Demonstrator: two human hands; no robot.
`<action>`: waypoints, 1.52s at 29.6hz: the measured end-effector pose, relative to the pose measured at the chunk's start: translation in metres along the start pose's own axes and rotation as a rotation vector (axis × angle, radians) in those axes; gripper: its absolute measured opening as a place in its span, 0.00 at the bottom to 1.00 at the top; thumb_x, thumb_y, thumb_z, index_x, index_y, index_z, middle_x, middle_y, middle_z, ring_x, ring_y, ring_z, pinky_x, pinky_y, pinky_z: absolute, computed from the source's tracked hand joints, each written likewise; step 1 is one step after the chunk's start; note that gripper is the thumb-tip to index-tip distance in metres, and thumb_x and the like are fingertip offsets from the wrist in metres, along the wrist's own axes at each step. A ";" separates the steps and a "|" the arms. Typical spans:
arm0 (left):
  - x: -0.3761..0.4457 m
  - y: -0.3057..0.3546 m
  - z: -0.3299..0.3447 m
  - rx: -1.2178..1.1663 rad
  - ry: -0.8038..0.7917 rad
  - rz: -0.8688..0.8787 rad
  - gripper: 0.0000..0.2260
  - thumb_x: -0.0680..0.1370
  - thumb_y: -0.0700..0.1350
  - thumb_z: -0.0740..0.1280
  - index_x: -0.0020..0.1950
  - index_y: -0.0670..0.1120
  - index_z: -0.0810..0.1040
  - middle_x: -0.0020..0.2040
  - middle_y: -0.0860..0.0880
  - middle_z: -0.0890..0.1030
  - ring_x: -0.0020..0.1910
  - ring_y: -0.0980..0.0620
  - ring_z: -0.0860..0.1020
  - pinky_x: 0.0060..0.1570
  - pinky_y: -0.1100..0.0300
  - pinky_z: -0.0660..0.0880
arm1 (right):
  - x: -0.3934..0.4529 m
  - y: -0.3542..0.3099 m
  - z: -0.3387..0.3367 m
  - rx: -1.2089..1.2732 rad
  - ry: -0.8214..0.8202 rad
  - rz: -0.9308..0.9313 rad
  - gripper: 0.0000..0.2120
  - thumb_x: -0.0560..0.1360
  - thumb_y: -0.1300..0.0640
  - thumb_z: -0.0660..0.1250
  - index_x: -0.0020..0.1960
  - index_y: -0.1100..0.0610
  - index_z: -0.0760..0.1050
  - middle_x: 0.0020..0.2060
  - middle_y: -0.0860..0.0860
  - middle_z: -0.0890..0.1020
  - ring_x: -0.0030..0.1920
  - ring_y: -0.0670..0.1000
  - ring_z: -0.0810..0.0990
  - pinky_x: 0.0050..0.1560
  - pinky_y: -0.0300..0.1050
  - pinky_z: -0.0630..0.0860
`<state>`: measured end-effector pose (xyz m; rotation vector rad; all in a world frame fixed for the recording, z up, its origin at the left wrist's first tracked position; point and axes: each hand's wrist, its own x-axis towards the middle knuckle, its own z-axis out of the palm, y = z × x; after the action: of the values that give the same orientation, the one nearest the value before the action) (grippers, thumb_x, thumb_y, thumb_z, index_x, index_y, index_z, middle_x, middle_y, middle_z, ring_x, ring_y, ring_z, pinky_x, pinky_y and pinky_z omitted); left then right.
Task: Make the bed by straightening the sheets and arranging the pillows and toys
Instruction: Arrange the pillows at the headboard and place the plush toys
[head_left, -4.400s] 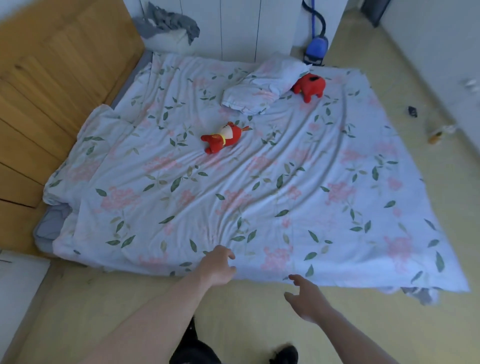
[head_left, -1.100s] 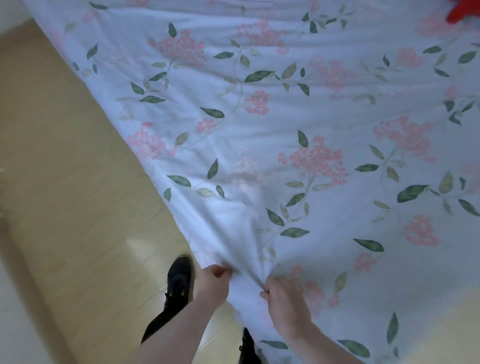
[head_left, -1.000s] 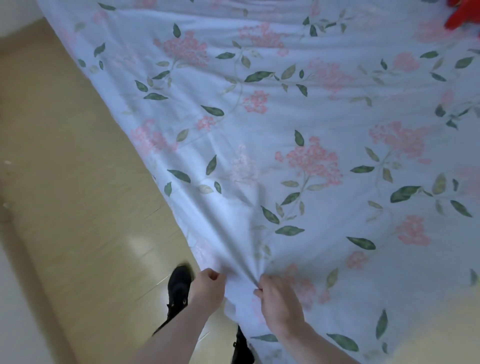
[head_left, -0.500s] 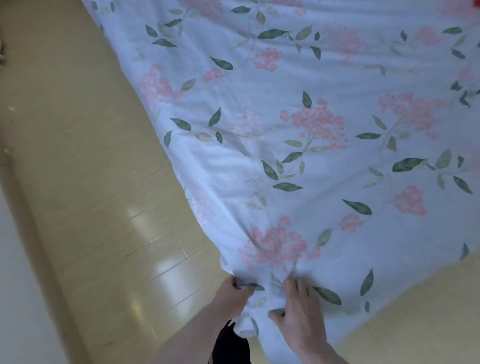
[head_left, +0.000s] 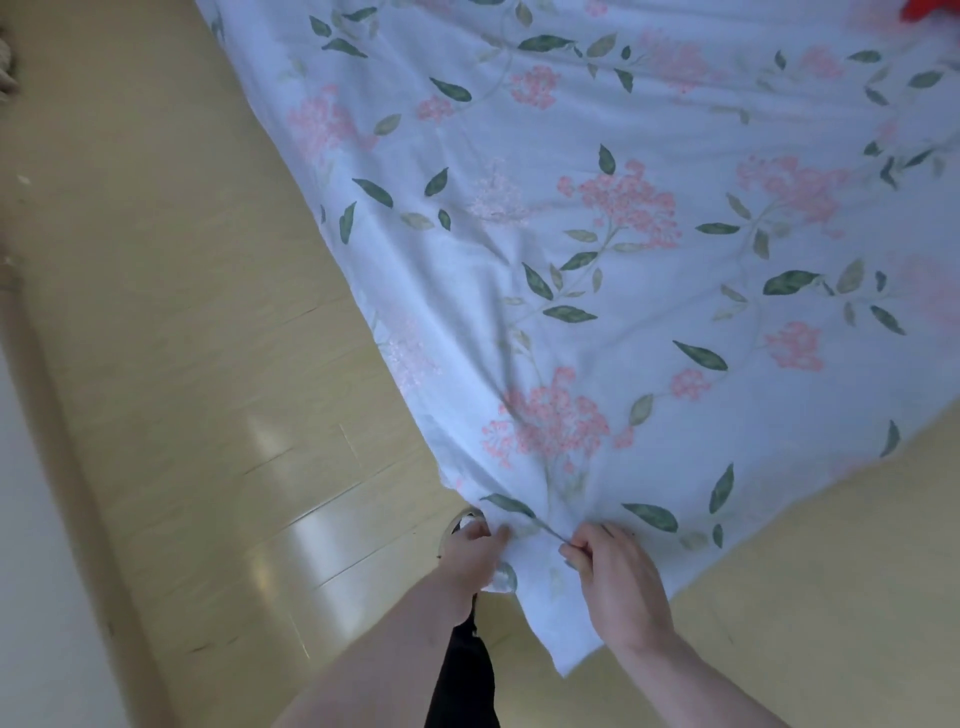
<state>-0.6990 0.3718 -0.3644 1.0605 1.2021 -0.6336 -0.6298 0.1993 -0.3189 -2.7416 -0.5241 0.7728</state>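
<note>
A pale blue sheet (head_left: 597, 223) printed with pink flowers and green leaves fills the upper right and narrows to a corner near the bottom centre. My left hand (head_left: 470, 553) grips the sheet's edge just left of that corner. My right hand (head_left: 615, 571) pinches a fold of the cloth beside it, a short gap between the two hands. The corner tip hangs below my hands over the floor. A sliver of a red toy (head_left: 935, 13) shows at the top right edge. No pillows are in view.
Glossy yellow-beige floor (head_left: 182, 364) lies left of the sheet and at the lower right. A pale wall or baseboard (head_left: 31, 519) runs down the left side. My dark trouser leg (head_left: 465, 675) stands below my hands.
The sheet's corner has been drawn toward me and is stretched flatter. My hands stay on its corner, the right one now pinching a fold instead of lying over the cloth.
</note>
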 end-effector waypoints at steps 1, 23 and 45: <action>-0.005 -0.007 0.000 -0.005 0.020 0.020 0.08 0.81 0.48 0.67 0.51 0.45 0.80 0.42 0.50 0.80 0.38 0.52 0.77 0.38 0.61 0.74 | -0.005 -0.001 -0.002 -0.003 -0.003 0.002 0.13 0.80 0.52 0.67 0.39 0.53 0.72 0.35 0.43 0.74 0.41 0.46 0.71 0.36 0.38 0.67; -0.200 0.004 -0.041 0.672 0.223 0.182 0.07 0.80 0.48 0.66 0.46 0.45 0.75 0.49 0.45 0.85 0.36 0.51 0.75 0.28 0.66 0.69 | -0.121 -0.045 -0.160 -0.003 -0.162 0.088 0.07 0.83 0.52 0.60 0.60 0.50 0.71 0.53 0.44 0.75 0.51 0.48 0.75 0.46 0.41 0.71; -0.461 0.257 0.218 0.899 0.411 0.916 0.11 0.79 0.55 0.68 0.59 0.55 0.75 0.63 0.53 0.72 0.56 0.53 0.77 0.56 0.59 0.73 | -0.138 0.104 -0.559 0.052 0.016 -0.215 0.18 0.83 0.51 0.60 0.71 0.49 0.63 0.71 0.46 0.67 0.69 0.51 0.71 0.63 0.46 0.70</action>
<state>-0.5162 0.2195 0.1547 2.3874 0.5827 -0.1918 -0.4084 -0.0258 0.1737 -2.5871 -0.7684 0.6998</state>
